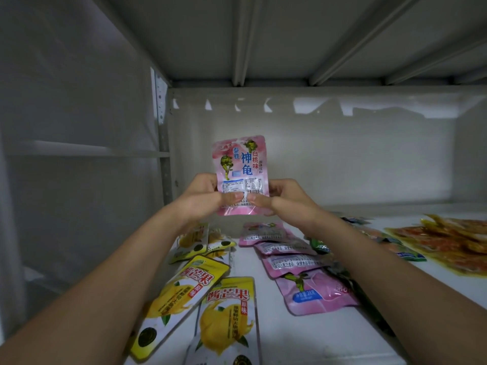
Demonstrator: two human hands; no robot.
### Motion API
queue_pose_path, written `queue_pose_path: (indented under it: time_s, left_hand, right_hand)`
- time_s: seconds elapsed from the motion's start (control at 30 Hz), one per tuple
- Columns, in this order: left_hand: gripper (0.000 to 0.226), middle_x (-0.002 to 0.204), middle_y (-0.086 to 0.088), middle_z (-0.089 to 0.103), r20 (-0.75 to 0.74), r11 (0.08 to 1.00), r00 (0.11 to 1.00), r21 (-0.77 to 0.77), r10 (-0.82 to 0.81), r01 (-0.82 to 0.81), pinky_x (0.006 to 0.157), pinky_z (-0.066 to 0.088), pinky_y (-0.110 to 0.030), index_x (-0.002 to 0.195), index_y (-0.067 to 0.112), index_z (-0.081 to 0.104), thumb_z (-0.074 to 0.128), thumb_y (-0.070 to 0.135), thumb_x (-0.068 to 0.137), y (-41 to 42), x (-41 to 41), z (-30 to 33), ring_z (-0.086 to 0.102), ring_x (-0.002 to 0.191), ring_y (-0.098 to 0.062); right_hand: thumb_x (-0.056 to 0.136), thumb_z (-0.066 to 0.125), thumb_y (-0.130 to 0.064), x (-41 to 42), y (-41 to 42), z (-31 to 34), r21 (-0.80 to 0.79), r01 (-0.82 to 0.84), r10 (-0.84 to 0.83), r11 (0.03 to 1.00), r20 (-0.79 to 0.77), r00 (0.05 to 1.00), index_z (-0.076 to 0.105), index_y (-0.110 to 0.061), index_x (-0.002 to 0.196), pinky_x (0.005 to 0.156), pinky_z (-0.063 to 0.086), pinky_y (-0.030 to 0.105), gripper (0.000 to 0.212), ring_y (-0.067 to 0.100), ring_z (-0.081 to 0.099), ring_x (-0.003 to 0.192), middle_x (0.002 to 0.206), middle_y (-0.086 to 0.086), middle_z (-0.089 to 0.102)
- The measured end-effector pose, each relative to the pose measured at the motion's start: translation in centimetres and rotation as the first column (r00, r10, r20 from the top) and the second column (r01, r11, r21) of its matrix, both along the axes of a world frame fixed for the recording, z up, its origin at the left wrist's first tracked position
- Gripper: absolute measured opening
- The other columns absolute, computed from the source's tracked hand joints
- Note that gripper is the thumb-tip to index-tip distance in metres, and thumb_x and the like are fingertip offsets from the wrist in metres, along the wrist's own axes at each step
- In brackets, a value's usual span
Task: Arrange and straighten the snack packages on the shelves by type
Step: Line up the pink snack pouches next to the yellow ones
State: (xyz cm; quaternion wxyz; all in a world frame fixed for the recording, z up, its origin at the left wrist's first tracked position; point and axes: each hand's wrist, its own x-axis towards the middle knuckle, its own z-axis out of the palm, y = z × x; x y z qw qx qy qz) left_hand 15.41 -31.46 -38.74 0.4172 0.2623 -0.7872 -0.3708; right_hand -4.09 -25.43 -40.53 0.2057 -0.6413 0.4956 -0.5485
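Both hands, left hand (204,198) and right hand (283,197), pinching pink packet (240,164) upright above shelf (303,335); grip narrow; suggest lowering flat, aligning atop pink row (292,262) right of yellow mango packs (210,306).

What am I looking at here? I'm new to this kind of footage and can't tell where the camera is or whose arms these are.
There is no machine here. The single picture comes from a camera worn on a person's head, looking forward and down into a white metal shelf. The left hand and right hand together pinch the lower part of an upright pink plastic snack packet. On the shelf lie yellow mango snack packets at left, a row of overlapping pink packets in the middle, and clear packs of orange-red snacks at right.
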Motion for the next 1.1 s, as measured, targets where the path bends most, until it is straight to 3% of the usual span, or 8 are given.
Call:
queue_pose_path:
  time_s: [0.2, 0.37, 0.47, 0.67, 0.87, 0.93, 1.0, 1.1]
  left_hand:
    - [0.034, 0.1, -0.006, 0.077, -0.127, 0.996, 0.988, 0.029, 0.087, -0.084, 0.05, 0.048, -0.014, 0.118, 0.008, 0.064, 0.08, 0.003, 0.088, 0.6, -0.7, 0.3, 0.069, 0.065, -0.003]
    - [0.059, 0.091, -0.003, 0.058, -0.117, 0.89, 0.897, -0.127, 0.426, -0.439, 0.058, 0.041, -0.023, 0.114, 0.012, 0.048, 0.092, 0.026, 0.078, -0.2, -1.1, -0.5, 0.056, 0.077, -0.013]
    - [0.029, 0.088, -0.005, 0.065, -0.123, 0.953, 0.956, -0.112, 0.268, -0.281, 0.063, 0.051, -0.016, 0.105, 0.006, 0.063, 0.085, 0.013, 0.086, -0.6, -1.3, -0.7, 0.063, 0.081, -0.019]
    - [0.009, 0.111, -0.011, 0.076, -0.11, 0.996, 0.991, -0.021, 0.08, -0.083, 0.089, 0.061, -0.027, 0.103, 0.02, 0.074, 0.067, 0.026, 0.101, 0.0, -2.0, -1.2, 0.074, 0.108, -0.028]
    - [0.017, 0.11, -0.006, 0.075, -0.143, 0.994, 0.985, -0.036, 0.094, -0.1, 0.087, 0.063, -0.027, 0.11, 0.006, 0.076, 0.076, 0.013, 0.094, 0.0, -2.1, -1.2, 0.075, 0.101, -0.021]
    - [0.023, 0.113, -0.011, 0.074, -0.157, 0.997, 0.984, -0.001, 0.082, -0.084, 0.084, 0.064, -0.028, 0.114, 0.002, 0.074, 0.075, -0.001, 0.091, -0.1, -2.1, -1.3, 0.074, 0.1, -0.024]
    - [0.027, 0.113, -0.013, 0.075, -0.168, 0.996, 0.982, 0.024, 0.088, -0.085, 0.084, 0.064, -0.029, 0.115, 0.003, 0.073, 0.068, -0.008, 0.091, -0.2, -2.0, -1.2, 0.074, 0.103, -0.026]
    - [0.03, 0.109, -0.016, 0.077, -0.2, 0.994, 0.976, 0.077, 0.088, -0.074, 0.084, 0.062, -0.034, 0.116, 0.001, 0.072, 0.061, -0.013, 0.091, -0.3, -2.0, -0.9, 0.074, 0.098, -0.027]
  right_hand:
    - [0.105, 0.062, -0.016, -0.6, 0.1, 0.1, -0.081, 0.045, -0.041, 0.996, 0.047, 0.998, 0.068, 0.013, 0.097, 0.079, 0.063, 0.028, 0.031, 0.019, 0.059, 0.076, 0.082, 0.017, 0.061]
    - [0.104, 0.064, -0.018, -0.5, -0.4, -0.1, -0.099, 0.078, -0.077, 0.992, 0.018, 0.997, 0.079, -0.011, 0.084, 0.071, 0.056, 0.024, 0.026, 0.018, 0.063, 0.075, 0.08, 0.012, 0.073]
    - [0.105, 0.063, -0.018, -0.3, -0.7, -0.4, -0.096, 0.083, -0.086, 0.992, -0.019, 0.996, 0.081, -0.014, 0.099, 0.076, 0.059, 0.028, 0.02, 0.015, 0.071, 0.083, 0.092, 0.007, 0.08]
    - [0.109, 0.053, -0.018, -0.1, -0.5, -0.7, -0.053, 0.063, -0.071, 0.997, -0.161, 0.984, 0.08, -0.017, 0.109, 0.088, 0.062, 0.038, 0.027, 0.006, 0.065, 0.077, 0.079, -0.005, 0.073]
    - [0.105, 0.048, 0.002, 1.1, 0.0, -0.6, -0.021, 0.045, -0.048, 0.999, -0.169, 0.985, 0.073, -0.029, 0.128, 0.095, 0.053, 0.061, 0.046, 0.052, 0.062, 0.115, 0.109, -0.006, 0.076]
    - [0.102, 0.05, 0.008, 0.8, -0.2, -0.5, -0.043, 0.067, -0.073, 0.997, -0.166, 0.983, 0.073, -0.018, 0.13, 0.083, 0.061, 0.05, 0.045, 0.043, 0.07, 0.107, 0.11, -0.01, 0.071]
    - [0.1, 0.056, 0.008, 0.5, 0.0, -0.4, -0.078, 0.098, -0.109, 0.992, -0.149, 0.983, 0.072, -0.006, 0.128, 0.066, 0.054, 0.016, 0.035, 0.004, 0.073, 0.082, 0.104, -0.008, 0.069]
    - [0.095, 0.071, 0.0, 0.0, 0.2, -0.3, -0.137, 0.224, -0.243, 0.965, -0.142, 0.96, 0.072, -0.007, 0.124, 0.063, 0.05, 0.008, 0.03, 0.003, 0.07, 0.076, 0.116, 0.002, 0.068]
